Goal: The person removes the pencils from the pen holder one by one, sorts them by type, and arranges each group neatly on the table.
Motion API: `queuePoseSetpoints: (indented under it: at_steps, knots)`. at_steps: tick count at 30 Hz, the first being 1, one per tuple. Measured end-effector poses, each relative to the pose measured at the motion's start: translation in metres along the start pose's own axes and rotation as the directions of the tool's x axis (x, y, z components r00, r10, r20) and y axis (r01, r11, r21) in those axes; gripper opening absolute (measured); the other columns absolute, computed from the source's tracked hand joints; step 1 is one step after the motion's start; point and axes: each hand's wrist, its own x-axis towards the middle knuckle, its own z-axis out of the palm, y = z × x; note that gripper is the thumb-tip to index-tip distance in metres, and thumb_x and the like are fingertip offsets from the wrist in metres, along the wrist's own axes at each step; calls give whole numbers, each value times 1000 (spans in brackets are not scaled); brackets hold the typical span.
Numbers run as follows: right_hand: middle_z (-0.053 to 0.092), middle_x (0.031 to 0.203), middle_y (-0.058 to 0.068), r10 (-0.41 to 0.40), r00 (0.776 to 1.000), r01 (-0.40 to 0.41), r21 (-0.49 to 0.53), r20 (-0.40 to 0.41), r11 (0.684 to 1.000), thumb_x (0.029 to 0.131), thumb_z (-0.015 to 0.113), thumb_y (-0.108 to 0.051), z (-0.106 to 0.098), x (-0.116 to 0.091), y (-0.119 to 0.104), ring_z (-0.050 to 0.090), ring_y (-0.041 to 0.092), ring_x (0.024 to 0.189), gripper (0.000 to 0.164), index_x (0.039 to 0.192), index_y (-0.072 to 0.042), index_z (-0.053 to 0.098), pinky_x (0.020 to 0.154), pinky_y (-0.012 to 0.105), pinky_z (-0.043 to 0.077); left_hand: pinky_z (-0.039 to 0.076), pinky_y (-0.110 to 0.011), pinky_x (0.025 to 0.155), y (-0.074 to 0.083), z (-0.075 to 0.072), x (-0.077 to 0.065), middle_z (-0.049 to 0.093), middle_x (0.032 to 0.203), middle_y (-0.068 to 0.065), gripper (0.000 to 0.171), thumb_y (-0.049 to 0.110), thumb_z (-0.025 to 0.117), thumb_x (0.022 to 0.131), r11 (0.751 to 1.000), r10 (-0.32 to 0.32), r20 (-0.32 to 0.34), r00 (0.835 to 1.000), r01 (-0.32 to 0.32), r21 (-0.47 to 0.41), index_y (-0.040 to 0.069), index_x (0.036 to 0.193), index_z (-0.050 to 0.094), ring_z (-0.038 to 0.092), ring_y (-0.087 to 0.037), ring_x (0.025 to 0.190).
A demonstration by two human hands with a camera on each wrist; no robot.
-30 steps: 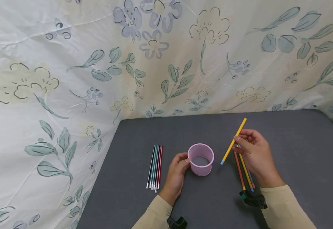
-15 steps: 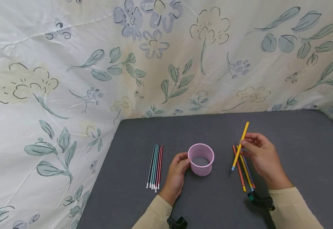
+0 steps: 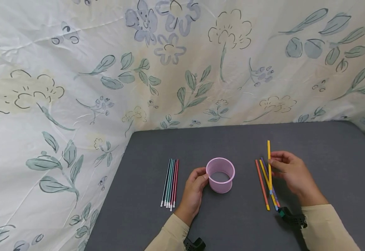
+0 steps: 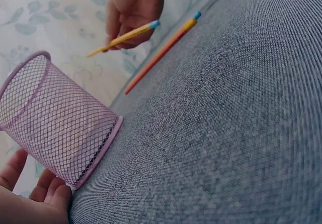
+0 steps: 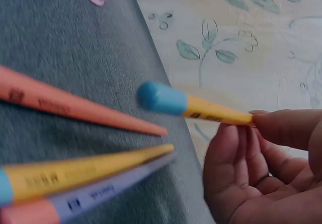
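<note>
My left hand (image 3: pixel 194 190) holds the left side of a pink mesh pencil cup (image 3: pixel 221 187), which stands upright on the dark table. In the left wrist view, fingers (image 4: pixel 50 189) lie along the cup's wall and near its base. My right hand (image 3: pixel 292 174) pinches a yellow pencil (image 3: pixel 269 153) between thumb and fingers. Its blue end (image 5: pixel 166 99) points down, above the other pencils. Below it lie an orange pencil (image 3: pixel 261 183), another yellow pencil (image 3: pixel 274 199) and a purple pencil (image 3: pixel 275 194) with an orange end.
Left of the cup, several dark, green and red pencils (image 3: pixel 170 183) with eraser ends lie side by side. A floral cloth (image 3: pixel 182 90) hangs behind and left of the grey table (image 3: pixel 232 223). Each wrist carries a black strap device.
My right hand has moved right and toward me with the yellow pencil, which has turned from slanted to nearly upright in view. The left hand and cup stay put.
</note>
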Motion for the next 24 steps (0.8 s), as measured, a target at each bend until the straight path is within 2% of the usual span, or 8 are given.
queuePoseSetpoints:
  at_steps: [5,9,12,18,24]
  knots:
    - [57,122,21,43,999,-40,-73,31,997,115,57,-15,-6,0,3,64,12,97,47,148,16,45,76,33,62,42,-40,115,-1,0,0,60,136,-24,35,15,57,109,1000,1,-4,1000,-1,-2,-7,137,61,54,-38,132]
    - [59,123,26,102,994,-96,-133,44,986,115,56,-13,-9,1,5,67,19,98,45,148,17,46,76,35,63,42,-40,115,-1,0,0,60,136,-24,35,15,58,109,1000,6,-4,1000,-6,-2,-7,136,61,55,-37,131]
    - [60,120,25,143,988,-131,-170,63,977,114,55,-9,-12,1,6,69,24,97,42,145,18,48,76,37,63,43,-40,114,-1,-1,0,61,136,-24,35,15,58,109,1000,10,-3,1000,-10,-1,-7,136,61,55,-36,130]
    - [62,110,21,189,977,-161,-243,97,957,112,54,-4,-15,1,6,69,26,93,37,139,20,50,74,38,62,43,-39,114,-2,-1,0,59,137,-27,35,15,57,109,1000,19,6,1000,-19,0,-8,136,60,55,-37,131]
    - [67,111,22,238,966,-202,-277,102,939,112,56,-10,-14,0,2,69,28,92,36,134,18,54,74,42,62,43,-38,114,-2,-1,-1,59,138,-26,36,15,57,110,1000,19,11,1000,-19,-5,-8,137,60,54,-36,132]
